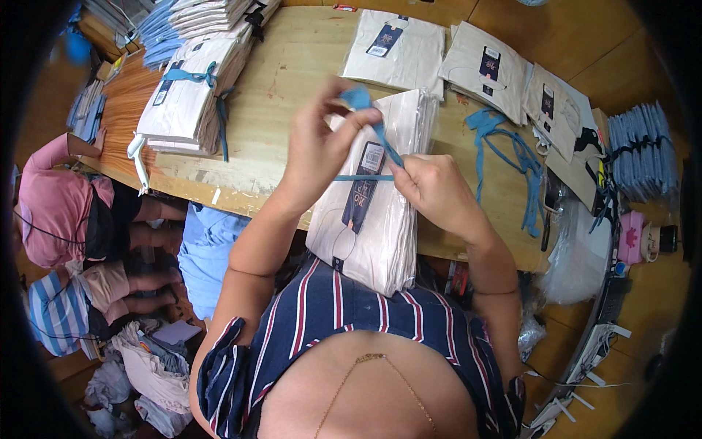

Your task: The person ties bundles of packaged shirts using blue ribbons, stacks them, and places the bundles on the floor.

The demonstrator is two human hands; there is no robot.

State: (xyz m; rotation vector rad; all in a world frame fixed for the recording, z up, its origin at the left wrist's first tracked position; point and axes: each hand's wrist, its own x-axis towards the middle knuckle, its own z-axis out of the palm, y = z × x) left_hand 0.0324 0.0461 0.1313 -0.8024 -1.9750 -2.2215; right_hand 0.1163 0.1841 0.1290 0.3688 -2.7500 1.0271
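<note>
A stack of folded cream garments in clear plastic bags [386, 227] rests in front of me, partly over the table's near edge and against my body. Dark tags with a white label show on the top bag. A blue cloth strip [363, 178] runs across the stack. My left hand [322, 139], slightly blurred, is closed on a raised, bunched length of this strip. My right hand [436, 192], also closed, pinches the strip lower down at the stack's right side. Between the two hands the strip is stretched at a slant.
A tied stack of bagged garments [183, 110] stands left on the wooden table [285, 66]. More bagged garments [395, 47] lie along the far side. Loose blue strips [504, 157] lie at right, beyond them a tied blue bundle [643, 150]. Two people are at left.
</note>
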